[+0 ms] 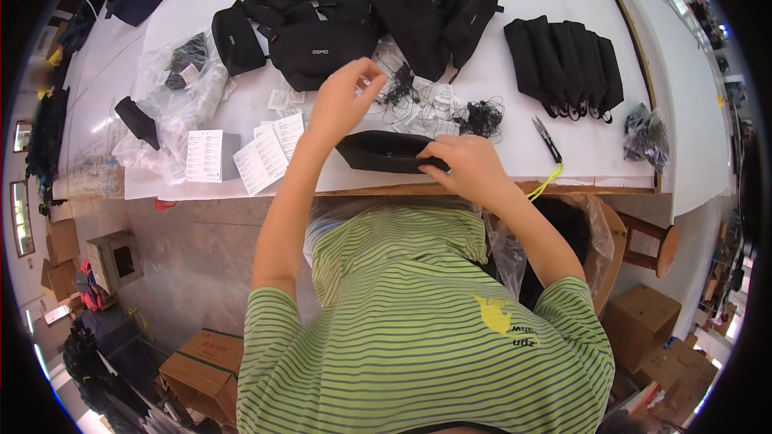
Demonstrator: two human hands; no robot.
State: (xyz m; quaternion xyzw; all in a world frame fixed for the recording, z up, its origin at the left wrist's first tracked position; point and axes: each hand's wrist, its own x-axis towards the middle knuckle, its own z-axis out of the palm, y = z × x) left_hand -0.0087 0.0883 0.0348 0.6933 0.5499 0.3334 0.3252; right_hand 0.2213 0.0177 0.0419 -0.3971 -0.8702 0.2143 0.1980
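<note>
There it was, the smooth white counter, wood-edged, with boxy cartons on the floor around! At its near side the soft, matte black pouch gaped; the right hand pinched its right end, while the left hand hovered beyond, loosely curled, near wiry, tangled strings.

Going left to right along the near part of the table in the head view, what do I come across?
Small black piece → stacked white cards → fanned white cards → open black pouch → right hand gripping the pouch's right end → yellow-corded snips → clear plastic bag.
</note>
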